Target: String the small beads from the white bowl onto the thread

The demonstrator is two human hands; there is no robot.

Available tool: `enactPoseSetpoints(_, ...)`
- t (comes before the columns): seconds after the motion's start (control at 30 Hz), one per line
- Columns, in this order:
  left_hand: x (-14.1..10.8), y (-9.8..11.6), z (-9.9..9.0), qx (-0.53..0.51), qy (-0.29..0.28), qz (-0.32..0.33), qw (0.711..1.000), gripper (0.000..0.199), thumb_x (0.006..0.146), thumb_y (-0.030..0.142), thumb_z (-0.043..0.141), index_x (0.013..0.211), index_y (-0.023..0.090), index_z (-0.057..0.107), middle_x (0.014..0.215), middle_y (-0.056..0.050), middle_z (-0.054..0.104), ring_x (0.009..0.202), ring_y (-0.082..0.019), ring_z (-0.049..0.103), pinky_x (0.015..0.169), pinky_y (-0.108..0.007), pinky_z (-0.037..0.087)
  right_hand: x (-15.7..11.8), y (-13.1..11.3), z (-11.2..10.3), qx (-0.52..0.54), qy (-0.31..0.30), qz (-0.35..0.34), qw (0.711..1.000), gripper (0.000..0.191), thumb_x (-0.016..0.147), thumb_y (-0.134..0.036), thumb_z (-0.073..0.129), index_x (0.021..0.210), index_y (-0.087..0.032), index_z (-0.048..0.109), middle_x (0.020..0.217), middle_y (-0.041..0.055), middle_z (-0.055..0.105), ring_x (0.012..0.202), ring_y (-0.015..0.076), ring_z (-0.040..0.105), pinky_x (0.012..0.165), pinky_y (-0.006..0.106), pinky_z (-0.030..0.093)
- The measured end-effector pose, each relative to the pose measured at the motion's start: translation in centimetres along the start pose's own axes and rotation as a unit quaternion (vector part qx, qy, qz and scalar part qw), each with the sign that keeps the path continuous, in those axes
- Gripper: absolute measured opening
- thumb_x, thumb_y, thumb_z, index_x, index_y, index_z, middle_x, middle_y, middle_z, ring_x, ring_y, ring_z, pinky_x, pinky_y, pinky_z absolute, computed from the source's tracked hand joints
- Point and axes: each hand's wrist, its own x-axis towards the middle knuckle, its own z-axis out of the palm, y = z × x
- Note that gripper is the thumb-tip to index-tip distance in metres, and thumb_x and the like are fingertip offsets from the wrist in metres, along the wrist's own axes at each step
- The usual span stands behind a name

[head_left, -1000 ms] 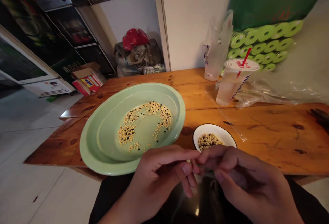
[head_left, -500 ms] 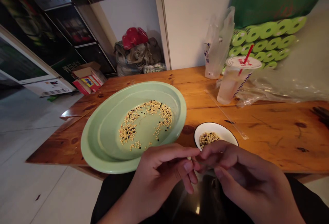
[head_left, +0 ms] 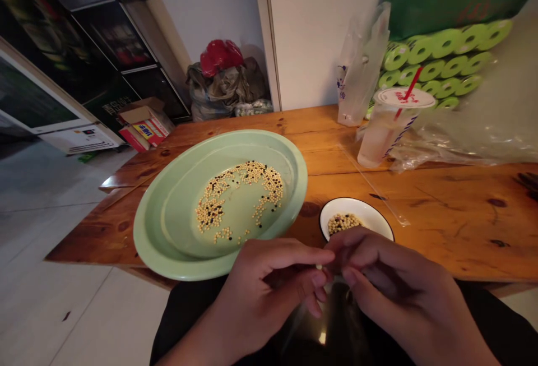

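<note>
My left hand (head_left: 277, 293) pinches a small round pale bead (head_left: 319, 267) between thumb and forefinger. Close against its fingertips is my right hand (head_left: 390, 287), thumb and forefinger drawn together; whatever may be between them is too small to make out. Just beyond the right hand stands a white dark-rimmed bowl (head_left: 380, 226) holding pale and dark beads (head_left: 342, 222), its near side covered by the fingers. To the left, a large pale green basin (head_left: 168, 231) has cream and black beads (head_left: 210, 212) scattered in a broken ring over its bottom.
A lidded plastic cup (head_left: 380, 130) with a red straw stands at the back right of the wooden table (head_left: 454, 203). Near it are a clear plastic bag (head_left: 357, 69) and wrapped green rolls (head_left: 445, 63). A small open carton (head_left: 147, 125) lies beyond the table's left end.
My hands have drawn nearer each other, with the left moving slightly right and the pale bead showing closer to the right fingertips. The camera view has shifted a little.
</note>
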Motion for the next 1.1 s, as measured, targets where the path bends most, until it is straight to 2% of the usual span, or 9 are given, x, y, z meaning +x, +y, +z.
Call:
enactPoseSetpoints(0.1,0.0,-0.2,0.1,-0.076,0.013,-0.021,0.997,0.029,0.082,0.006,0.071,0.103,0.026,0.076,0.073,0.002,0.074,0.057,-0.007,0.070,0.057,-0.013,0.057,0.2,0.4,-0.3,0.050,-0.025,0.052,0.997,0.016,0.091,-0.016,0.061,0.078,-0.024,0.063,0.098,-0.0004,0.071,0.087,0.0102,0.071,0.079,0.015,0.057)
enactPoseSetpoints(0.2,0.0,-0.3,0.2,-0.130,0.031,-0.022,0.991,0.029,0.080,0.005,0.073,0.102,0.024,0.074,0.078,0.002,0.078,0.063,-0.009,0.074,0.060,-0.015,0.060,0.2,0.9,-0.5,0.132,-0.008,0.087,0.987,0.016,0.092,-0.022,0.063,0.075,-0.023,0.063,0.098,0.0002,0.070,0.085,0.0118,0.072,0.078,0.019,0.059)
enactPoseSetpoints(0.33,0.1,-0.3,0.1,-0.137,0.046,0.020,0.989,0.027,0.082,0.004,0.071,0.102,0.021,0.072,0.082,0.000,0.080,0.071,-0.013,0.076,0.062,-0.016,0.062,0.1,0.9,-0.2,0.207,0.017,0.104,0.973,0.018,0.089,-0.023,0.068,0.071,-0.022,0.063,0.098,0.0010,0.071,0.084,0.0151,0.073,0.080,0.026,0.062)
enactPoseSetpoints(0.47,-0.1,-0.8,0.0,-0.099,0.048,0.085,0.990,0.027,0.088,0.005,0.064,0.108,0.022,0.069,0.090,-0.003,0.080,0.076,-0.015,0.077,0.063,-0.018,0.064,-0.1,0.3,0.6,0.215,0.061,0.094,0.970,0.019,0.085,-0.026,0.072,0.068,-0.022,0.063,0.095,0.0024,0.072,0.083,0.0165,0.074,0.081,0.026,0.062)
enactPoseSetpoints(0.6,-0.2,-1.0,0.1,-0.081,0.047,0.107,0.990,0.028,0.088,0.004,0.063,0.109,0.022,0.069,0.091,-0.004,0.080,0.076,-0.017,0.077,0.062,-0.020,0.065,-0.2,-0.1,1.0,0.205,0.086,0.090,0.971,0.021,0.083,-0.027,0.074,0.066,-0.021,0.064,0.093,0.0044,0.072,0.084,0.0187,0.074,0.080,0.028,0.062)
enactPoseSetpoints(0.8,0.1,-0.4,0.3,0.010,0.085,0.080,0.993,0.019,0.084,0.004,0.066,0.093,0.018,0.076,0.080,-0.003,0.078,0.061,-0.012,0.073,0.057,-0.019,0.062,-0.3,0.1,1.0,0.197,0.079,0.080,0.974,0.016,0.086,-0.025,0.070,0.071,-0.021,0.065,0.096,0.0033,0.070,0.088,0.0179,0.074,0.084,0.029,0.062)
enactPoseSetpoints(0.93,0.4,-0.3,0.1,0.075,0.086,0.085,0.990,0.015,0.084,0.006,0.066,0.089,0.016,0.076,0.076,-0.003,0.076,0.060,-0.011,0.072,0.057,-0.018,0.061,-0.3,0.7,0.9,0.179,0.060,0.068,0.980,0.015,0.089,-0.022,0.066,0.074,-0.021,0.062,0.097,0.0033,0.069,0.087,0.0171,0.073,0.084,0.030,0.062)
enactPoseSetpoints(1.1,1.1,-1.2,0.2,0.209,0.089,0.140,0.964,0.014,0.089,0.008,0.060,0.090,0.014,0.072,0.079,-0.004,0.074,0.061,-0.010,0.071,0.058,-0.017,0.058,0.5,1.5,-0.1,0.117,0.054,0.093,0.987,0.018,0.086,-0.026,0.069,0.072,-0.019,0.062,0.097,0.0058,0.070,0.091,0.0177,0.072,0.085,0.028,0.060)
